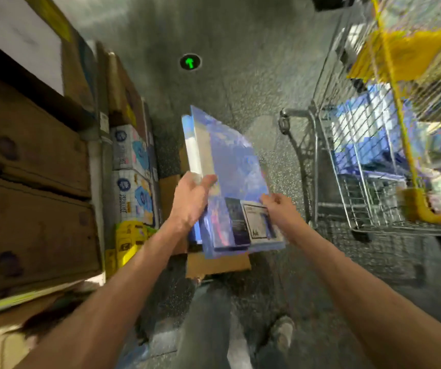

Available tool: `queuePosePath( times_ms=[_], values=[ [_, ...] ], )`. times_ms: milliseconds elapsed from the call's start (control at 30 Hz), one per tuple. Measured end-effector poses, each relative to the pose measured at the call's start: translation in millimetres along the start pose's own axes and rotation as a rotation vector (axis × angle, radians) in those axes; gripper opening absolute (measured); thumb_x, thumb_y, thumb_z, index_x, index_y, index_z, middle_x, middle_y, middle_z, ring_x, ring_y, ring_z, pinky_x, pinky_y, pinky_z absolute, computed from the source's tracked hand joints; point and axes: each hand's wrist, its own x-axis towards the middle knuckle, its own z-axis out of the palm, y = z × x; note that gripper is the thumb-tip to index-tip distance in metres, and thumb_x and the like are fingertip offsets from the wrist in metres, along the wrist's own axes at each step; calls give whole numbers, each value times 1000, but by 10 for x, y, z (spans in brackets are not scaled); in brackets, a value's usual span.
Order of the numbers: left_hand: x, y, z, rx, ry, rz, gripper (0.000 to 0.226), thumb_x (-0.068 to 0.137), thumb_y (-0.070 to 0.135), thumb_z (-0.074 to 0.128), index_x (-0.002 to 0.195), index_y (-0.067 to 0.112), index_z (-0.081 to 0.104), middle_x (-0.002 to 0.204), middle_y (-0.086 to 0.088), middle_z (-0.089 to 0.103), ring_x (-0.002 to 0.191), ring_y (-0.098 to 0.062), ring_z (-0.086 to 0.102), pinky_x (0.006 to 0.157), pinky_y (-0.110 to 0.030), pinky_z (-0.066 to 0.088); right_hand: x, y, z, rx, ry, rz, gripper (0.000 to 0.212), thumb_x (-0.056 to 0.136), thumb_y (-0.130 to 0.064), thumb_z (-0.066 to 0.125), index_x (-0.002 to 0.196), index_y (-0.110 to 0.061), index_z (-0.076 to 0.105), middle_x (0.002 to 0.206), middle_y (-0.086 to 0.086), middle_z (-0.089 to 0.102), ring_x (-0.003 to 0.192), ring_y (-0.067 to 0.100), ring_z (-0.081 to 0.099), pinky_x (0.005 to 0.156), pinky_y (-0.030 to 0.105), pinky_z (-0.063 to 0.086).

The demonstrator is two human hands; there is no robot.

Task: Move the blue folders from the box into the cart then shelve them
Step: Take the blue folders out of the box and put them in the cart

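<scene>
Left fingers (208, 180): curled round the left edge of the blue folders (230, 166), thumb pressed on top.
Right fingers (266, 200): pinching the right edge, just above a white label (256, 222).
Hands: left hand (191, 202) and right hand (280, 207) sat at the near end, centre of frame, leaving the far end unsupported.
Whereabouts: the folders were held in the air over a cardboard box (214, 263), layers fanned apart at top left.
Doing it well: I'd have squared the layers flush and slid one hand further under before swinging right, lest the back folder slip out.
Axis: long side ran from the hands up the frame, far end leaning slightly left; broad face up, labelled end nearest the person.
Beyond: the wire cart (316, 161) stood right of frame, apart from the stack, a blurred blue pile (360, 145) inside.
</scene>
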Motion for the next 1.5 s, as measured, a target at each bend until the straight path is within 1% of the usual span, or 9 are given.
queuePosePath(
  times_ms=[167, 233, 433, 533, 633, 833, 1067, 1400, 1500],
  values=[
    [-1173, 648, 573, -155, -96, 127, 11, 97, 16, 61, 90, 7, 62, 65, -20, 64, 42, -3, 53, 41, -44, 32, -614, 423, -1194, 159, -59, 4, 67, 92, -61, 54, 100, 3, 69, 91, 16, 69, 84, 21, 62, 82, 37, 50],
    [-1547, 848, 831, -174, -109, 166, 7, 98, 8, 58, 92, 4, 59, 62, -15, 64, 40, 0, 55, 35, -30, 35, -882, 545, -1659, 227, -49, -4, 54, 90, -56, 59, 80, -3, 66, 73, 10, 61, 62, 15, 55, 63, 27, 43],
    [-2076, 1254, 1567, -188, -205, 195, 22, 87, 28, 70, 95, 7, 68, 88, -8, 75, 78, -25, 68, 76, -42, 53, -1405, 1075, -2916, 326, 44, -24, 51, 79, -71, 64, 77, -20, 65, 67, -7, 64, 54, 5, 57, 55, 23, 47],
    [-2217, 1471, 1980, -163, -218, 234, 51, 74, 37, 71, 109, 0, 65, 101, -19, 73, 89, -33, 72, 76, -47, 57, -1507, 1286, -3386, 392, 89, -62, 49, 76, -63, 72, 103, -22, 72, 96, 3, 77, 85, 22, 75, 84, 48, 60],
    [-2370, 1725, 2301, -151, -279, 254, 26, 90, 16, 64, 108, -2, 67, 88, -10, 75, 68, -16, 72, 57, -28, 54, -1612, 1377, -3662, 499, 140, -72, 34, 84, -38, 75, 106, -12, 70, 102, 19, 74, 88, 35, 72, 84, 63, 55],
    [-2271, 2009, 2812, -95, -341, 297, 26, 89, 30, 64, 99, 7, 72, 92, -8, 77, 76, -24, 74, 71, -43, 58, -1634, 1211, -4054, 587, 267, -25, 7, 93, -14, 68, 96, -7, 66, 88, 16, 67, 51, 12, 67, 41, 27, 52],
    [-1685, 2342, 3403, -95, -322, 278, 16, 97, 11, 56, 82, 8, 60, 70, -3, 65, 46, -4, 61, 42, -18, 42, -1139, 926, -4496, 503, 289, -27, 16, 93, -19, 65, 90, -4, 69, 82, 17, 68, 62, 20, 65, 57, 43, 61],
    [-603, 2956, 4125, -89, -343, 246, 24, 93, 25, 63, 107, 5, 65, 95, -9, 74, 73, -21, 69, 58, -30, 48, -110, 421, -5043, 338, 329, 52, 50, 100, -33, 57, 132, 5, 53, 133, 17, 60, 123, 35, 56, 102, 43, 46],
    [-403, 3065, 4338, -78, -335, 249, 28, 93, 26, 63, 108, 2, 65, 90, -9, 73, 71, -23, 70, 54, -27, 46, 141, 401, -5174, 298, 320, 99, 57, 100, -38, 55, 131, 10, 49, 107, 21, 66, 82, 28, 62, 71, 37, 48]
  ],
)
